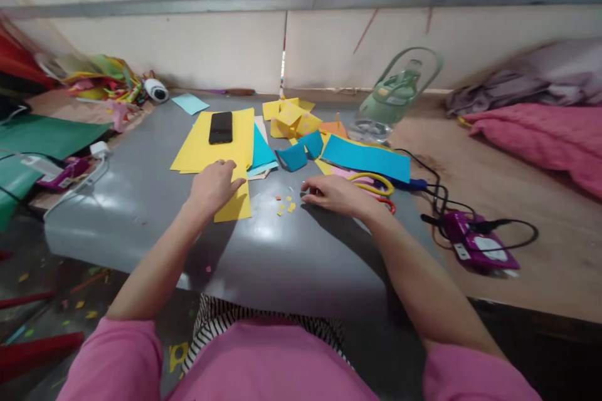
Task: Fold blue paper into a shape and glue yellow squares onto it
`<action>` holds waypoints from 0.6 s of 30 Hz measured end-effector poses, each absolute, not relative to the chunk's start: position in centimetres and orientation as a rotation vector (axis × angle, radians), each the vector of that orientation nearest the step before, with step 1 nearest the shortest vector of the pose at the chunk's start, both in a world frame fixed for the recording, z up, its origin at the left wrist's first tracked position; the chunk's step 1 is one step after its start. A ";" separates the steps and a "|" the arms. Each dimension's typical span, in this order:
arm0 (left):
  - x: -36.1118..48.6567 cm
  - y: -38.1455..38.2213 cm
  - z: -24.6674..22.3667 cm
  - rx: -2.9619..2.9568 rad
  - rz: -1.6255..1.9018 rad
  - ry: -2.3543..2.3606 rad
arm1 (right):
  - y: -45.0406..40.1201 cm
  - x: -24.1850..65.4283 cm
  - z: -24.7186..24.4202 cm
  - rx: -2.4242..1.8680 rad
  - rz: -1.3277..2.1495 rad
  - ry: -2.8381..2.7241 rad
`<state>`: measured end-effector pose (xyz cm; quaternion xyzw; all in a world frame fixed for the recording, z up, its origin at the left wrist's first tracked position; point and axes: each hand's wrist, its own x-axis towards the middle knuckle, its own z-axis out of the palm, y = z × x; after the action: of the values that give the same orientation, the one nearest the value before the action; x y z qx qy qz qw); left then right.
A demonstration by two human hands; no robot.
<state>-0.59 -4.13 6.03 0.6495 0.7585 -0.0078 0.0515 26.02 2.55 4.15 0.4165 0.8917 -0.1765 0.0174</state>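
Note:
My left hand (214, 185) rests at the lower edge of the yellow paper sheets, over a narrower yellow paper strip (234, 205). Its thumb and fingers are apart, and it grips nothing that I can see. On the grey table cover, my right hand (335, 193) has curved fingers, with a gap between thumb and forefinger. Small yellow paper scraps (290, 207) and an orange scrap (278, 198) lie just left of it. Beyond my right wrist are yellow scissor handles (376, 183). Blue folded paper pieces (294, 156) sit between the hands, farther back.
A black phone (221, 128) lies on yellow sheets (197, 138). Folded yellow paper shapes (291, 118), a blue strip (367, 158) and a green-topped bottle (392, 94) stand or lie behind. Purple power strip (480, 241) and cables are right; a white camera (156, 90) is back left.

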 end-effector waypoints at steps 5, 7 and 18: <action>3.8 1.6 6.2 2.211 0.199 2.058 | 2.9 26.4 3.9 1.324 -0.531 2.767; 4.9 4.0 5.4 2.158 0.289 1.977 | 3.0 26.6 3.8 1.344 -0.512 2.776; 4.2 5.6 3.6 2.148 0.268 1.772 | 3.3 30.5 6.1 1.865 -0.173 2.682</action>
<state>4.18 5.62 3.57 0.7565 0.6241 0.0944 0.1710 30.47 3.30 6.08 0.5688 0.8182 -0.0529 -0.0646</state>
